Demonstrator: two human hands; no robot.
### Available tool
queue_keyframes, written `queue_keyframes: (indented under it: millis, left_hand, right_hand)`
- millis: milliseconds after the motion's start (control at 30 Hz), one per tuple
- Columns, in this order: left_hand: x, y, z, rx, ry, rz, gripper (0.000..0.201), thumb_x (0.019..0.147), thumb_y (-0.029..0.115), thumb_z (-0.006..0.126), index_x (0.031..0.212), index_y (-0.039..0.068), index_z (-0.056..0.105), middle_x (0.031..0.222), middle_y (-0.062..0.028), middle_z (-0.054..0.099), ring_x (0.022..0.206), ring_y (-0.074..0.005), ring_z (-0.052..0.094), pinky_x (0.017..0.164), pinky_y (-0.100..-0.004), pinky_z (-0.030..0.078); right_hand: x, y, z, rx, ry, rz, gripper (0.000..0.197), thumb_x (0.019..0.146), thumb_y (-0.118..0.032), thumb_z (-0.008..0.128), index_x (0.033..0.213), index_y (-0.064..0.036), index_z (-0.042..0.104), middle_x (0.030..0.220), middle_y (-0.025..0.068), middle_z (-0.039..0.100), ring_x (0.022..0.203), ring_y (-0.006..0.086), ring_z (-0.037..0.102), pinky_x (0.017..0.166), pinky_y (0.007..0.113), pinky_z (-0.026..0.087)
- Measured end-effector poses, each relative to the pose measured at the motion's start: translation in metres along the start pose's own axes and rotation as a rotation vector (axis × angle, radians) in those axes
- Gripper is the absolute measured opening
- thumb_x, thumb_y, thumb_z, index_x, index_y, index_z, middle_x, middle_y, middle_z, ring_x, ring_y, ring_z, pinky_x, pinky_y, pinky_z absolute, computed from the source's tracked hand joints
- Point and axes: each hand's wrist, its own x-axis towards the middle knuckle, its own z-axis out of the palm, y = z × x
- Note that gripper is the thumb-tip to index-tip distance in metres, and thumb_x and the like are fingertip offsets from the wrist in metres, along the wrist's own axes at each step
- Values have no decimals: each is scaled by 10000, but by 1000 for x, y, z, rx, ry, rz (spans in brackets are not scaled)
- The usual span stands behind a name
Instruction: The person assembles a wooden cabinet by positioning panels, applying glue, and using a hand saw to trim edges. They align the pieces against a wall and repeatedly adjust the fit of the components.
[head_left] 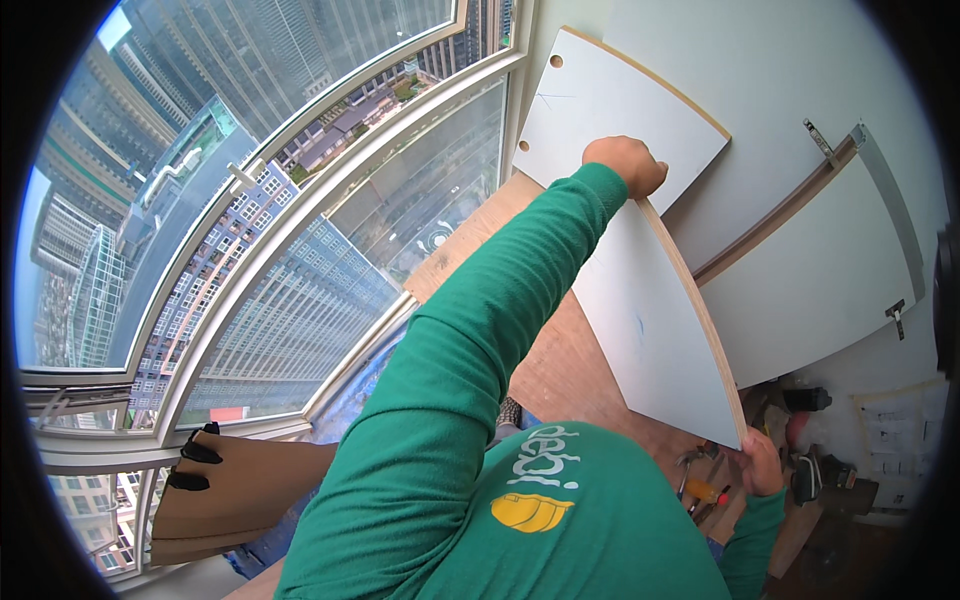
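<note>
A white panel [660,320] with a bare wooden edge stands on its side in front of me. At its far end my left hand [625,165] is closed over the corner, arm stretched out. My right hand [762,463] grips the near corner at the lower right, with its fingers partly hidden behind the edge. Just beyond my left hand, another white board [630,105] with two round holes leans at the wall. Below the held panel lies a brown plywood sheet [560,370].
At right leans a white door panel [820,260] with metal hinges [897,315]. Near my right hand are an orange-handled tool [705,491] and several other tools. Large window panes [300,330] run along the left, with brown cardboard [240,490] below them.
</note>
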Motion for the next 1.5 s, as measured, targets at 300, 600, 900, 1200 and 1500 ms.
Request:
queue_keyframes:
  millis: [300,600,900,1200,1500]
  left_hand:
    - [6,7,3,2,10,6,607,1088,541,424,1219,83,801,1227,-126,788,1185,-322,726,1037,-468,568]
    - [11,11,3,31,21,61,598,1082,515,416,1220,78,801,1248,-129,783,1194,-325,720,1044,-472,562]
    - [8,9,3,24,21,66,601,1080,522,424,1237,75,794,1269,-128,779,1212,-324,716,1050,-473,560]
    - [7,6,3,31,10,39,584,1079,510,433,1248,81,792,1255,-126,783,1201,-319,721,1043,-471,565]
    - [4,3,1,19,-22,12,576,1071,512,449,1246,83,792,1254,-126,783,1191,-318,726,1039,-468,568]
  right_hand:
    - [22,-15,11,-207,155,-71,498,1093,-346,525,1209,98,718,1052,88,740,983,149,646,923,312,497]
    - [60,-70,17,-644,58,16,580,1143,-459,512,1057,70,735,880,40,704,823,117,611,789,320,519]
    - [98,-96,48,-633,16,53,656,1160,-523,493,1083,86,726,909,26,702,857,106,604,816,311,532]
    - [138,-114,78,-741,37,85,749,1160,-584,432,1095,103,724,918,121,721,896,178,640,872,346,534]
    - [156,-113,104,-597,31,39,826,1150,-642,389,1220,117,709,1047,161,749,980,224,671,956,366,543]
